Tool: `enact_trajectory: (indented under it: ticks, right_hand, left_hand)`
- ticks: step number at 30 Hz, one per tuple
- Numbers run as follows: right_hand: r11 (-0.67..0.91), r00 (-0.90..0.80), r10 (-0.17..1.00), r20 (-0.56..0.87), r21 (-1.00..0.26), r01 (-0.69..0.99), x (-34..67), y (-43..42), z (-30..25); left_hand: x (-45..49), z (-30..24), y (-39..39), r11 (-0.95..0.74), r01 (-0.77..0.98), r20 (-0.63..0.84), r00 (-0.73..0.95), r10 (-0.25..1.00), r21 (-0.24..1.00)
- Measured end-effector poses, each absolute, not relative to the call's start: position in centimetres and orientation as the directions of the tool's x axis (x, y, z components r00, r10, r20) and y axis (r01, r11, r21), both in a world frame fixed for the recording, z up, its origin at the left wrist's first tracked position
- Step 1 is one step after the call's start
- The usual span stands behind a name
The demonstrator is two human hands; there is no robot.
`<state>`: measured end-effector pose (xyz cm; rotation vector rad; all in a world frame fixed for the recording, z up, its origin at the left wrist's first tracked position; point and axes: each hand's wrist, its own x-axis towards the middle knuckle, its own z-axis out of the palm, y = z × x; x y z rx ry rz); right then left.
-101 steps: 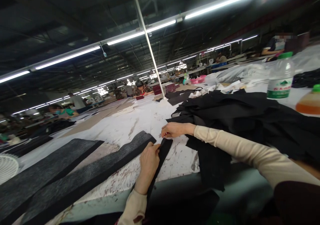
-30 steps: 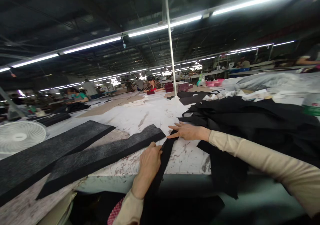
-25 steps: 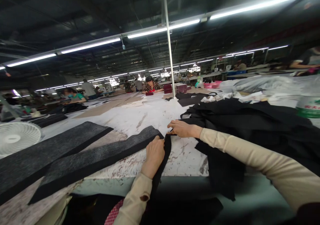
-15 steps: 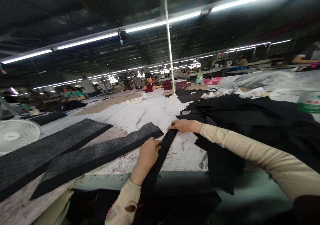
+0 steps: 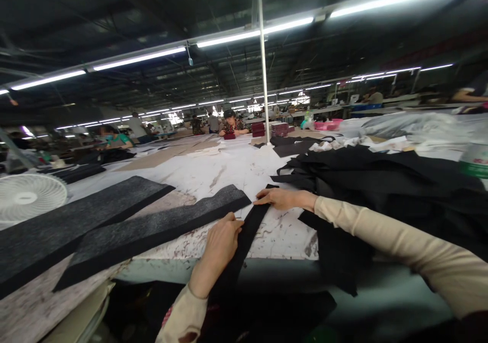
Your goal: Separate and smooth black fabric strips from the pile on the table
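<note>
A narrow black fabric strip (image 5: pixel 249 231) runs from the tabletop down over the near edge. My left hand (image 5: pixel 221 241) is closed on its left side, fingers curled and thumb tucked under. At the far end of the strip, my right hand (image 5: pixel 280 198) lies across it with fingers stretched out, pressing on the cloth a little below its tip. Left of my hands lie two grey pieces with black borders, one the nearer grey piece (image 5: pixel 160 221), the other the wider grey piece (image 5: pixel 95 206). The strip's lower end fades into the dark below the table.
A heap of black fabric (image 5: pixel 381 180) covers the right side and hangs over the edge. A white fan (image 5: pixel 26 198) stands at left. A pole (image 5: pixel 264 63) rises from the white table (image 5: pixel 229 167). A co-worker (image 5: pixel 232 124) sits opposite, near dark red stacks (image 5: pixel 258 130).
My right hand has slid from the strip's tip slightly toward me, leaving the tip uncovered. My left hand has shifted slightly down and left. The view has turned slightly left.
</note>
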<state>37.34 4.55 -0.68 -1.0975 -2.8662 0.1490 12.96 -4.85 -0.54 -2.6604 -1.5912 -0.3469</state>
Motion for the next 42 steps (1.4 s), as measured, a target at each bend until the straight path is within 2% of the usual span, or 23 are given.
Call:
enact_trajectory:
  ticks: [6, 9, 12, 15, 21, 27, 29, 33, 36, 39, 42]
  right_hand:
    - [0.752, -0.765, 0.627, -0.147, -0.144, 0.644, 36.7, 2.8, 1.7]
    - [0.763, -0.773, 0.606, -0.188, -0.139, 0.632, 36.2, 2.1, 2.4]
    - [0.779, -0.778, 0.613, -0.139, -0.061, 0.624, 35.6, 1.8, 2.2]
    - [0.801, -0.799, 0.598, -0.059, 0.022, 0.598, 34.6, 1.4, 1.8]
    - [0.815, -0.817, 0.575, -0.044, -0.057, 0.577, 33.4, 0.1, 2.0]
    - [0.799, -0.815, 0.559, -0.151, -0.163, 0.578, 33.2, -1.5, 3.0]
    - [0.801, -0.821, 0.554, -0.140, -0.179, 0.571, 33.3, -1.9, 3.0]
    - [0.800, -0.825, 0.554, -0.117, -0.198, 0.566, 34.1, -1.3, 1.9]
    - [0.789, -0.818, 0.569, -0.084, -0.226, 0.571, 35.2, 0.5, 0.8]
    - [0.771, -0.798, 0.600, -0.057, -0.222, 0.596, 36.6, 2.7, 0.2]
    - [0.754, -0.765, 0.640, -0.071, -0.138, 0.643, 38.1, 4.4, 0.8]
  left_hand:
    - [12.9, -0.6, -6.4, -0.506, 0.860, 0.192, 0.510, 0.839, -0.071]
    - [12.4, -0.7, -7.0, -0.474, 0.879, 0.197, 0.456, 0.868, 0.050]
    - [11.6, -1.0, -7.5, -0.409, 0.884, 0.244, 0.354, 0.903, 0.228]
    - [11.3, -1.2, -7.9, -0.402, 0.872, 0.249, 0.338, 0.908, 0.279]
    - [10.6, -1.6, -8.6, -0.414, 0.878, 0.293, 0.340, 0.894, 0.242]
    - [10.1, -1.6, -8.7, -0.486, 0.869, 0.276, 0.446, 0.852, 0.096]
    - [9.7, -2.0, -9.0, -0.480, 0.865, 0.284, 0.429, 0.858, 0.145]
    - [8.8, -3.0, -10.1, -0.403, 0.849, 0.357, 0.279, 0.892, 0.342]
    - [9.2, -2.8, -9.9, -0.349, 0.851, 0.343, 0.217, 0.914, 0.392]
    - [11.0, -1.6, -8.0, -0.294, 0.900, 0.286, 0.203, 0.937, 0.322]
    - [13.3, -0.5, -5.5, -0.295, 0.932, 0.241, 0.243, 0.940, 0.210]
